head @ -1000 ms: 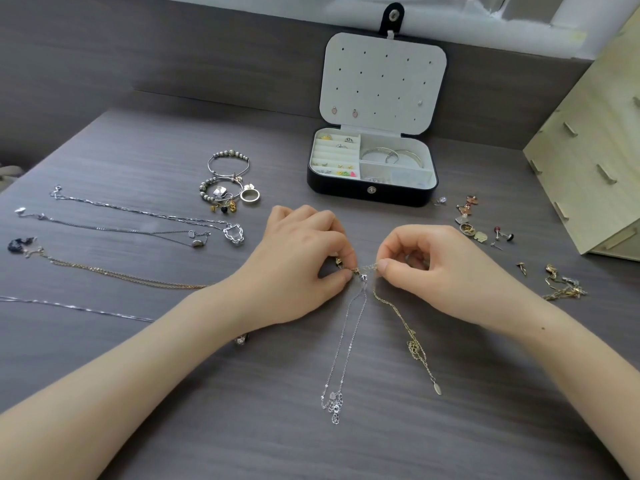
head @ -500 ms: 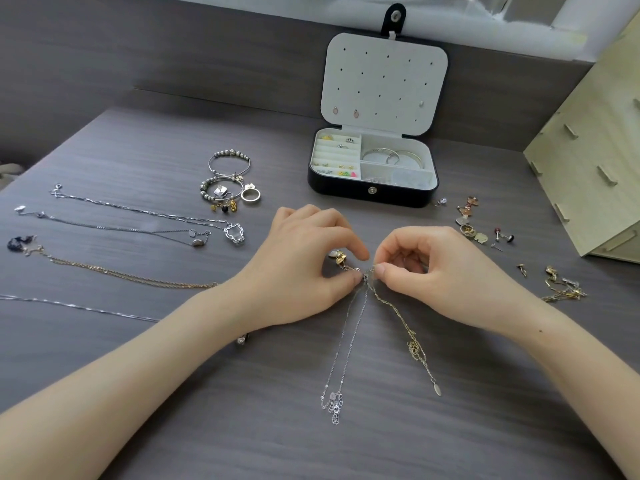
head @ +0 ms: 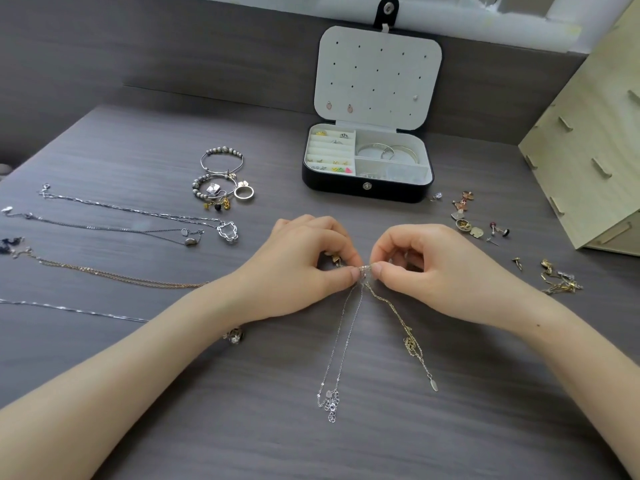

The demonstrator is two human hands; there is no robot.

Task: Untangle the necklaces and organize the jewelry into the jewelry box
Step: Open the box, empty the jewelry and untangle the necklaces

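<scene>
- Fingertips have drawn closer over the last second: the left hand [head: 304, 268] and right hand [head: 440, 268] stood slightly apart before, and now their thumb and forefinger tips nearly meet over the knot [head: 364, 269].
- Each hand is pinching that knot, the other fingers curled in. A small gold piece shows under the left forefinger.
- From the knot the silver necklace [head: 341, 344] and the gold necklace [head: 398, 317] trail toward the person, lying much as they did, so the tangle looks not yet freed. I judge this to be fine picking at the snarl, not pulling apart.
- The jewelry box [head: 367, 194] sits open well beyond the hands, with bangles and small pieces inside and a few studs on its lid. Neither necklace is near it yet.
- To the left, four straightened necklaces [head: 131, 211] lie in rows, with beaded bracelets [head: 221, 161] and a ring [head: 243, 192] behind them.
- To the right lie loose earrings [head: 467, 216] and another small gold tangle [head: 561, 282].
- The table [head: 485, 427] is dark grey woodgrain with a matching back panel. A pale wooden rack [head: 588, 150] stands at the far right.
</scene>
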